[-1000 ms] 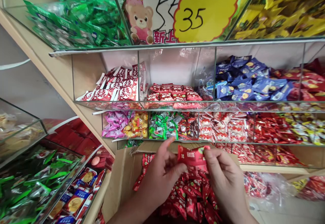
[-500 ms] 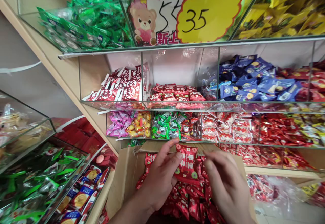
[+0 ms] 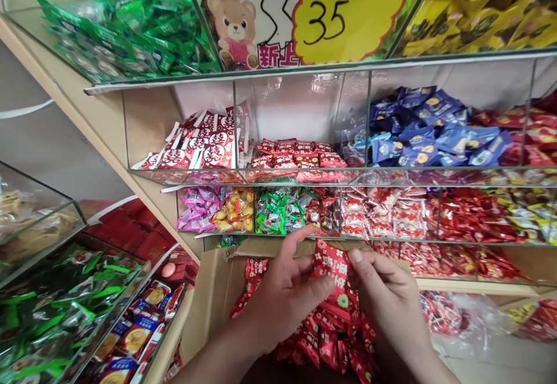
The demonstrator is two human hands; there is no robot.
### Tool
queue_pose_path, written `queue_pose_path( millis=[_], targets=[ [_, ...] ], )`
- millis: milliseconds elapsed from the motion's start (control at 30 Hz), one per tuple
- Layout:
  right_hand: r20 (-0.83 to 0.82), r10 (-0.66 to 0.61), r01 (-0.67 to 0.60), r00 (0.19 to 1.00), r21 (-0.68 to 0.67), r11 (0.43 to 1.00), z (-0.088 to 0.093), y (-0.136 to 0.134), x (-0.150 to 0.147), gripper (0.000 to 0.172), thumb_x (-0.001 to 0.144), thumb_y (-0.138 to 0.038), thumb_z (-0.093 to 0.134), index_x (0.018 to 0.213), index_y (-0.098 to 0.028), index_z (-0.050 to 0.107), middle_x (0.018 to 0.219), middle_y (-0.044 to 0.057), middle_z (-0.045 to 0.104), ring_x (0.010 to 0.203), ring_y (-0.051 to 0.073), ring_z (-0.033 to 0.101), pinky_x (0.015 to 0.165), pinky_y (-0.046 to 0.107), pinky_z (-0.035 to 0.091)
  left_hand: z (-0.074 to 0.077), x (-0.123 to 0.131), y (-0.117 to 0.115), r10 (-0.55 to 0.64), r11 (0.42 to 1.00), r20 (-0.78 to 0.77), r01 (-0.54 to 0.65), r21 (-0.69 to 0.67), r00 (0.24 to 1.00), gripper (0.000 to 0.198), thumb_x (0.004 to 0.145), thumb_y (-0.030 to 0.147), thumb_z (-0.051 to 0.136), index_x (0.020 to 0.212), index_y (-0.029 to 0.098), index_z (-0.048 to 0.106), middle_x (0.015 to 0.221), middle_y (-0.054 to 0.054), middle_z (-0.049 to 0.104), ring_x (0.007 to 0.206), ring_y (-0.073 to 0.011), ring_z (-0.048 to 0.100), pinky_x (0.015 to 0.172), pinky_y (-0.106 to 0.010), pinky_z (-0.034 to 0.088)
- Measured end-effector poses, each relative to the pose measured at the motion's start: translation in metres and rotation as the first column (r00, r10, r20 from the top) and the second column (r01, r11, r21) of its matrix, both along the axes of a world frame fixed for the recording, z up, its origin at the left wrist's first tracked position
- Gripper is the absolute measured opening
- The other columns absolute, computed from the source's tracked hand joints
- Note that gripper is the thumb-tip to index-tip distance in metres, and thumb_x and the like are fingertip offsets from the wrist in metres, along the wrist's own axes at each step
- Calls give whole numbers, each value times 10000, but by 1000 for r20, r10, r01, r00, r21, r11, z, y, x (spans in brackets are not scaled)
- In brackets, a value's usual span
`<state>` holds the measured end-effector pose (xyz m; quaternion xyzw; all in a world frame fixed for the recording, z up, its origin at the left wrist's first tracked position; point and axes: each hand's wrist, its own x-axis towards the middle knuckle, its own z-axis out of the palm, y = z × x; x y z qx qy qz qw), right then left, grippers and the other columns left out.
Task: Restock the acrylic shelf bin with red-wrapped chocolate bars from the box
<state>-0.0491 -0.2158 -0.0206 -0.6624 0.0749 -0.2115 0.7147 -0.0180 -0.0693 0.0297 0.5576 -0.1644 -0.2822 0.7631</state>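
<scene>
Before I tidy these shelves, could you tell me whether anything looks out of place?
One bin mixes green-wrapped candies with red-wrapped candies, though most others hold one kind. Both hands, left and right, hold a red flower-printed packet.

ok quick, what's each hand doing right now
left hand: pinched shut on the red candy packet
right hand: pinched shut on the same packet

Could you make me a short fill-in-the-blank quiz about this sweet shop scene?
1. Both hands hold a ____ packet.
2. The packet is held above an open cardboard ____ of similar packets.
3. The yellow sign reads ____.
4. The top-left bin holds ____ packets.

Missing words: red; box; 35; green
</scene>
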Motion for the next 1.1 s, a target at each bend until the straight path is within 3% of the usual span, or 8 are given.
queue_pose_path(
  millis=[133, 333, 433, 567, 700, 867, 1033, 1100],
  targets=[
    [3, -7, 6, 1000, 117, 993, -9, 0, 1, 171, 754, -334, 581, 683, -179, 595, 570, -34, 490, 537, 80, 390, 490, 198, 330, 3, -3, 0, -42, 999, 51, 44, -25, 998, 665, 786, 169, 527, 1307, 301, 135, 971, -40, 622, 854, -165, 593, 801, -353, 428],
    [3, 54, -52, 999, 283, 958, -12, 0, 5, 203, 749, -347, 588, 631, -182, 572, 529, -44, 479, 512, 71, 385, 483, 180, 320, 4, -3, -1, -20, 999, 94, 23, -31, 995, 617, 813, 125, 475, 1298, 320, 147, 1049, -44, 608, 978, -163, 564, 891, -348, 382],
    [19, 144, -142, 989, 343, 929, -13, -1, 4, 142, 744, -355, 591, 739, -213, 597, 565, -41, 523, 530, 80, 426, 502, 179, 349, 6, -3, 0, -31, 1000, 124, 31, 3, 992, 609, 817, 118, 462, 1299, 329, 157, 1049, -42, 611, 976, -163, 566, 865, -327, 396],
    [28, 227, -220, 973, 389, 895, -8, 2, 0, 140, 743, -327, 598, 858, -245, 592, 617, -39, 558, 545, 82, 451, 510, 177, 368, 7, -4, 1, -53, 999, 135, 53, 10, 989, 616, 818, 118, 451, 1312, 322, 146, 1069, -56, 600, 968, -175, 569, 813, -314, 422],
    [15, 210, -195, 978, 440, 876, 6, 3, 0, 126, 703, -321, 640, 723, -207, 590, 595, -37, 551, 526, 66, 444, 507, 164, 374, 3, -5, 0, -46, 999, 132, 47, -5, 990, 628, 818, 105, 445, 1322, 305, 129, 1111, -67, 581, 1011, -169, 544, 883, -340, 390],
    [1, 221, -207, 975, 349, 914, 12, -4, 3, 131, 694, -295, 654, 675, -184, 587, 543, -43, 517, 500, 58, 413, 486, 164, 345, -4, -4, -1, -52, 998, 103, 49, 34, 993, 643, 796, 142, 500, 1313, 299, 152, 1106, -65, 591, 947, -166, 570, 838, -331, 419],
    [32, 273, -275, 962, 139, 951, 15, -4, 4, 100, 733, -282, 618, 795, -212, 582, 682, -28, 552, 615, 77, 478, 567, 181, 397, -8, 1, -6, 61, 998, 124, -64, 14, 990, 343, 775, 197, 551, 1113, 209, 496, 1048, -50, 623, 959, -162, 559, 859, -295, 413],
    [43, 269, -272, 962, 100, 957, 16, 0, 3, 175, 707, -270, 645, 857, -235, 563, 746, -31, 551, 672, 80, 502, 611, 179, 426, -12, 1, -9, 122, 992, 101, -119, -39, 987, 247, 788, 202, 534, 1035, 194, 552, 1045, -46, 623, 979, -167, 551, 887, -308, 402]
  ],
)
